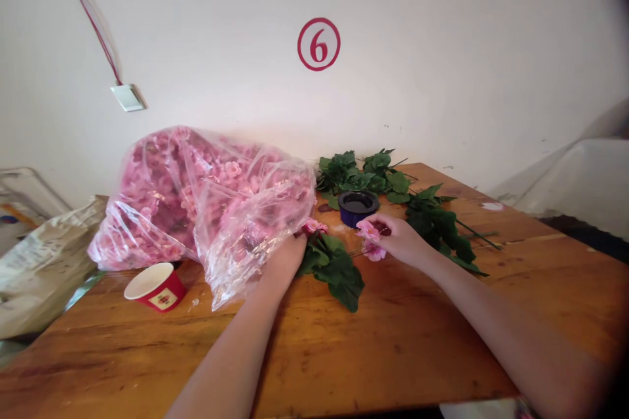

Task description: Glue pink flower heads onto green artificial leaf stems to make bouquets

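Note:
My right hand (pixel 400 240) is closed in a pinch on pink artificial flowers (pixel 372 250), right of the middle of the table. Beside the plastic bag, my left hand (pixel 289 254) is closed around an artificial stem with large green leaves (pixel 338 276); its fingertips are mostly hidden. Pink blossoms (pixel 314 226) show just above that hand. The big clear bag (pixel 206 200), full of pink artificial blossoms, lies against the wall, and its loose end touches or nearly touches my left wrist. Just beyond my right hand stands a small dark round tub (pixel 358 208); I cannot make out its contents.
Green leafy stems (pixel 363 171) lie at the back of the wooden table (pixel 393 353), and more leaves (pixel 439 226) lie to the right. A red paper cup (pixel 156 287) stands at the left. A pale sack (pixel 44 268) sits beyond the table's left edge.

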